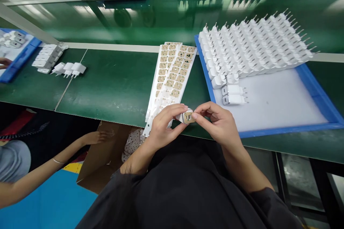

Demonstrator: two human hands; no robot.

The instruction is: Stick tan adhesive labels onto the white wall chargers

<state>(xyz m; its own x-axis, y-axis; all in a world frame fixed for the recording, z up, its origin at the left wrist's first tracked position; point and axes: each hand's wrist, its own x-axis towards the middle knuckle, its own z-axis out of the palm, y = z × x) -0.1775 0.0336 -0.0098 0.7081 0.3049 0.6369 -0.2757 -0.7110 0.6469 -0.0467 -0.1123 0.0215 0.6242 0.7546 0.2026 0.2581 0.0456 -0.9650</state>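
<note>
Handwork at the green desk [113, 89]. We see the white charger [180, 117] held just over the near edge, beside the lower ends of the sticker sheets [174, 75]; a tan sticker [187, 117] with a cutout covers its end face. The fingers of the left hand [165, 123] grasp the charger's body, thumb below and index finger above. The thumb and index finger of the right hand [219, 118] meet at the sticker's right edge; whether they pinch it or merely press there, we cannot tell.

We judge the step to be one of alignment. To do it well, we grip the body by its sides, leaving the face exposed, centre the cutout over the port, match the sticker's border to the rounded outline, and smooth outward with light thumb pressure. A skewed corner is best eased up slowly, since so thin a piece would probably crease. At right, rows of two-pin chargers [252, 48] occupy the blue-rimmed tray [290, 130].
</note>
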